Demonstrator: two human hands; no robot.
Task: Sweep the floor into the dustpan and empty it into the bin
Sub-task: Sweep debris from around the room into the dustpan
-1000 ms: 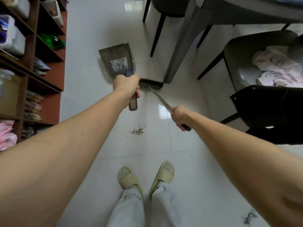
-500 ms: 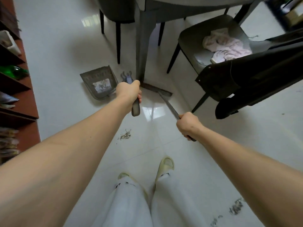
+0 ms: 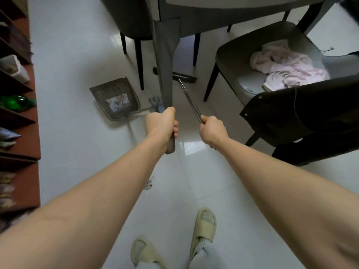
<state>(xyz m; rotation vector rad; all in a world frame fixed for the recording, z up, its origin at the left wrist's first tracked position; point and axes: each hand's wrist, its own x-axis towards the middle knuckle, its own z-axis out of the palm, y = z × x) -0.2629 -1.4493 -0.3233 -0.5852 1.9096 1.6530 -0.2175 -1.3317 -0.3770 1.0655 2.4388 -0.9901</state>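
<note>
- My left hand (image 3: 162, 124) still grips the dustpan (image 3: 116, 98) handle; the pan sits centre-left on the floor.
- My right hand (image 3: 212, 131) clamps the broom (image 3: 189, 100) pole; its head has pushed farther under the desk (image 3: 223, 14), upper centre.

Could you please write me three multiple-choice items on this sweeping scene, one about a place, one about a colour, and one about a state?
1. Where is the broom head?
A. under the table, just past the table leg
B. inside the dustpan
C. on the chair seat

2. What colour is the cloth on the chair?
A. dark blue
B. pale pink
C. bright yellow

3. What is the left hand doing?
A. hanging open and idle
B. pressing flat on the floor
C. gripping the dustpan handle

Answers: 1 A, the head lies on the floor beyond the leg; 2 B, the crumpled cloth is pale pink; 3 C, its fingers curl round the handle, with the dustpan on the floor.
</note>
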